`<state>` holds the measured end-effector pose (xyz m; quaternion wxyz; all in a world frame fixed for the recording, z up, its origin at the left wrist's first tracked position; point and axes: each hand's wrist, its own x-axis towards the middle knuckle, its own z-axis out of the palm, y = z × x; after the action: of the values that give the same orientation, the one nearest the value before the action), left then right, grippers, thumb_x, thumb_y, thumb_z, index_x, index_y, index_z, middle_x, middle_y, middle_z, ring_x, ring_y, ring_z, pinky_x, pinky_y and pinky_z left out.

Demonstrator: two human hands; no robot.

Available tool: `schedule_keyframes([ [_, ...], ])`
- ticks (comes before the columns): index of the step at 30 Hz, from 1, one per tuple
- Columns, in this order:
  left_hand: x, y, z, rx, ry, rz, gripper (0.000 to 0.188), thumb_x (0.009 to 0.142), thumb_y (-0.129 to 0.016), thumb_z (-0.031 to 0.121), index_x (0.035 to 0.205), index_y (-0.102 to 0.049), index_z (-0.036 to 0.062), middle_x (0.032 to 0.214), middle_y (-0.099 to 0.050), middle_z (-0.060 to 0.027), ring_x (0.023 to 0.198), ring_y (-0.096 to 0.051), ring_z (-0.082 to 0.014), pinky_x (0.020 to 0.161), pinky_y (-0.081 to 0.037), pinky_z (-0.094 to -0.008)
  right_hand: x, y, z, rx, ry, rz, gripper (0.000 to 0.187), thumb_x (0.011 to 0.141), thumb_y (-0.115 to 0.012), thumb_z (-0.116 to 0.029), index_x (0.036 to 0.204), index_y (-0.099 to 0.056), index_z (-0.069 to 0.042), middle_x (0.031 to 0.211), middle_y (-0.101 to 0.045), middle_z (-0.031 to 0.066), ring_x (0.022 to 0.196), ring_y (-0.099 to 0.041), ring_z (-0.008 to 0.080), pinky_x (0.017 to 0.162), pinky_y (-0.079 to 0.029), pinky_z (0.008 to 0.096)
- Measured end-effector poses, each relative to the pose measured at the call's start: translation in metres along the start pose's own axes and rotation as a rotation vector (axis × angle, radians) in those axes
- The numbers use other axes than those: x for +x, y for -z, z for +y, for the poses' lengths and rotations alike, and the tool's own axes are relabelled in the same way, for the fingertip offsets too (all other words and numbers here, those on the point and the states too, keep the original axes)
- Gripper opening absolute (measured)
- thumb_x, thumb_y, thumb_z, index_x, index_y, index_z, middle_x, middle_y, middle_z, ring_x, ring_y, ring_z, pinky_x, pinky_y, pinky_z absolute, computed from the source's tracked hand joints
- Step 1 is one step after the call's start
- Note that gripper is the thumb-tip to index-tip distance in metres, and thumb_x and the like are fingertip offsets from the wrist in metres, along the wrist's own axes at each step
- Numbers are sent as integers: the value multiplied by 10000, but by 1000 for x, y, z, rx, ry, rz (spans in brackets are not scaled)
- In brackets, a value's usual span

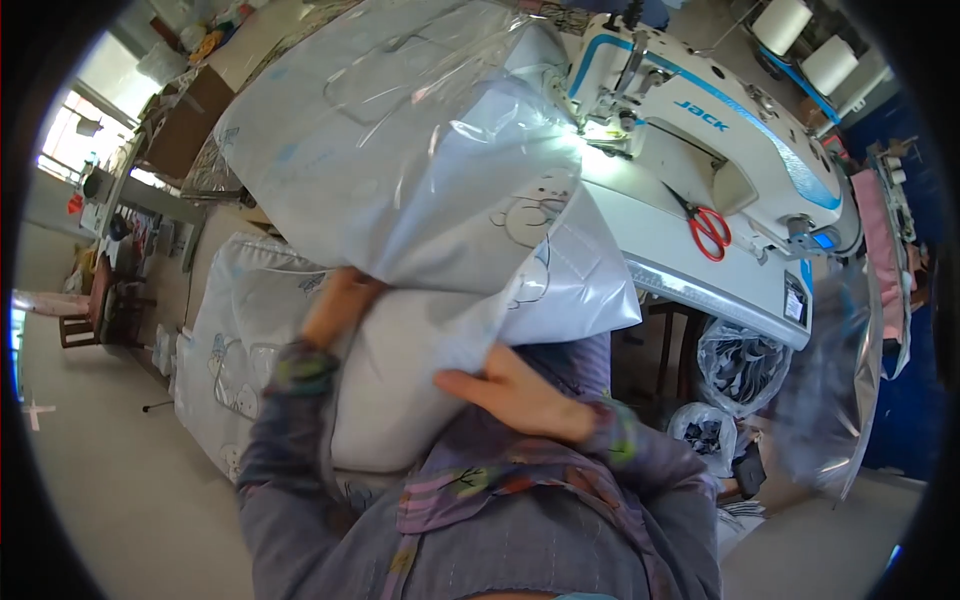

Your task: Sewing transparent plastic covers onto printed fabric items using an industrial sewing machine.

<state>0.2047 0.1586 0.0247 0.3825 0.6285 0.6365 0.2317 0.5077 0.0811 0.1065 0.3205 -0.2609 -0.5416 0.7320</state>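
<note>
A large, shiny white coated fabric sheet (pixel 430 215) with cartoon animal prints spreads from the sewing machine (pixel 715 120) down over my lap. Its near part is folded, with the plain pale side (pixel 395 385) facing up. My left hand (pixel 347 302) is at the left edge of the fold, its fingers hidden under the fabric. My right hand (pixel 520 395) grips the fold's right side, its thumb lying along the pale surface and its fingers partly covered and blurred. The sheet's far edge reaches the lit needle area (pixel 608 140).
Red-handled scissors (pixel 708 232) lie on the machine bed, right of the fabric. Below the table edge hang clear bags of dark scraps (pixel 742 365). More printed sheet (pixel 240 365) drapes at the left. White thread cones (pixel 785 25) stand behind the machine; a wooden chair (pixel 100 300) stands far left.
</note>
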Motion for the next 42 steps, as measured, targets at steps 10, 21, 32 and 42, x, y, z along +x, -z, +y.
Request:
schedule_keyframes([
  [10, 81, 156, 63, 363, -287, 386, 348, 1007, -658, 296, 1019, -686, -51, 851, -707, -125, 736, -601, -213, 705, -483, -365, -140, 213, -213, -940, -611, 31, 360, 859, -768, -268, 1115, -734, -18, 915, -748, 110, 867, -700, 193, 750, -550, 346],
  [21, 3, 40, 73, 1140, -175, -114, 242, 979, -665, 310, 924, -682, 75, 756, -666, -163, 728, -694, -371, 642, -539, -477, -142, 281, -109, -1742, -728, 150, 477, 839, -770, -235, 1223, -570, -35, 1252, -604, 186, 1112, -611, 393, 924, -525, 468],
  [32, 165, -97, 184, 680, -1043, 56, 437, 831, -657, 78, 1268, -656, 72, 1174, -631, -32, 1154, -594, -237, 969, -505, -415, 31, 230, -50, -1194, -97, 178, 401, 995, -595, -118, 1383, -507, -70, 1122, -624, 208, 1048, -653, 394, 859, -531, 478],
  [42, 149, -123, 190, 495, -823, 28, 380, 857, -634, 75, 1226, -722, 97, 982, -625, -24, 928, -596, -236, 824, -525, -352, 15, 221, -45, -1182, -82, 240, 415, 988, -578, -83, 1402, -585, -80, 982, -699, 213, 853, -674, 427, 747, -540, 512],
])
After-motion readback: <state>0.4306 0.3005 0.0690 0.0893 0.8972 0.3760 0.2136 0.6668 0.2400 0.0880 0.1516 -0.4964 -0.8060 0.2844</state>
